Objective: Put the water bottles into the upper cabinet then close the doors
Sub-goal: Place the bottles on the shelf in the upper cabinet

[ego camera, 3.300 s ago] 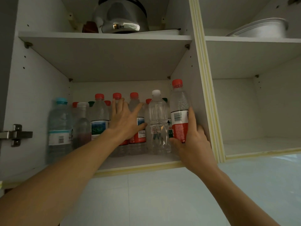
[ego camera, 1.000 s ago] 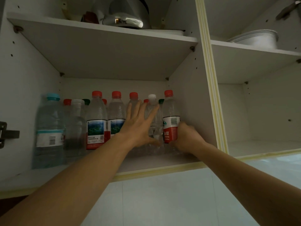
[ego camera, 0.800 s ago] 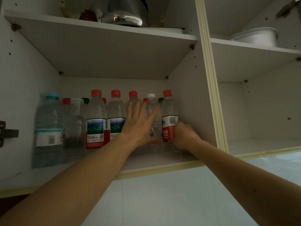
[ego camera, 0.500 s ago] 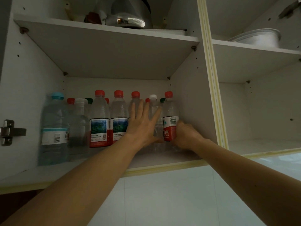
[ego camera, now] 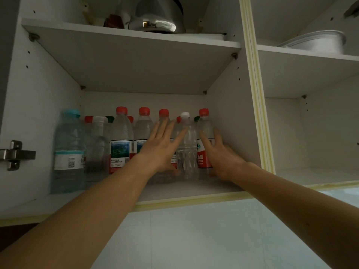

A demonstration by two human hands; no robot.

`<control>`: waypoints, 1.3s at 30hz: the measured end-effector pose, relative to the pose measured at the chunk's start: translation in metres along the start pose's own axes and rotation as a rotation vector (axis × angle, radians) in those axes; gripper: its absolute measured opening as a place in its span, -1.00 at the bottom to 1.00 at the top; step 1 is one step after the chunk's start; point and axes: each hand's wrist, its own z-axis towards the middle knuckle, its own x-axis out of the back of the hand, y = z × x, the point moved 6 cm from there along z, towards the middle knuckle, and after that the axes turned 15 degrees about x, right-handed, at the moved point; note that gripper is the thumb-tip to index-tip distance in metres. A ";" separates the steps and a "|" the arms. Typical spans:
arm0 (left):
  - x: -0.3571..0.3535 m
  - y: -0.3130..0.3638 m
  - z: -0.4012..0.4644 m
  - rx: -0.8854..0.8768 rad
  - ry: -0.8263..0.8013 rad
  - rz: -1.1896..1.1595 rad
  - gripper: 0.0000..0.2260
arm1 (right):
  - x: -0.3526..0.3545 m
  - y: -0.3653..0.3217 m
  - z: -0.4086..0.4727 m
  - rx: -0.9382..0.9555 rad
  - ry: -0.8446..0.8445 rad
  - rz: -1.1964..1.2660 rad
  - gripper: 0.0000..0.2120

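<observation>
Several water bottles stand in rows on the lower shelf (ego camera: pixel 186 191) of the open upper cabinet, most with red caps. My left hand (ego camera: pixel 161 146) lies flat with spread fingers against the bottles in the middle, beside a clear white-capped bottle (ego camera: pixel 186 144). My right hand (ego camera: pixel 221 156) has straightened fingers against the rightmost red-labelled bottle (ego camera: pixel 203 150), which stands upright close to the cabinet's right wall. A large blue-capped bottle (ego camera: pixel 69 150) stands at the far left.
A metal kettle (ego camera: pixel 155 16) sits on the shelf above. The right compartment's upper shelf holds a metal pan (ego camera: pixel 318 43). A door hinge (ego camera: pixel 13 155) juts out on the left wall. Pale tiled wall (ego camera: pixel 194 235) lies below the cabinet.
My right hand has let go of the red-labelled bottle and straightened its fingers against it. Earlier it set that bottle down at the right end. My left hand stayed pressed on the bottles.
</observation>
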 end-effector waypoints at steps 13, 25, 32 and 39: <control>-0.007 0.011 0.005 0.017 -0.003 0.214 0.15 | -0.008 0.003 0.019 0.012 -0.022 -0.183 0.12; -0.008 0.025 0.004 -0.038 -0.019 0.248 0.04 | -0.012 0.005 0.026 -0.019 -0.065 -0.213 0.07; 0.030 -0.062 -0.032 0.048 0.089 0.139 0.26 | 0.018 -0.062 0.044 0.397 0.209 -0.139 0.22; 0.004 -0.178 -0.087 0.431 -0.297 0.168 0.36 | -0.015 -0.125 0.077 0.700 0.151 -0.382 0.10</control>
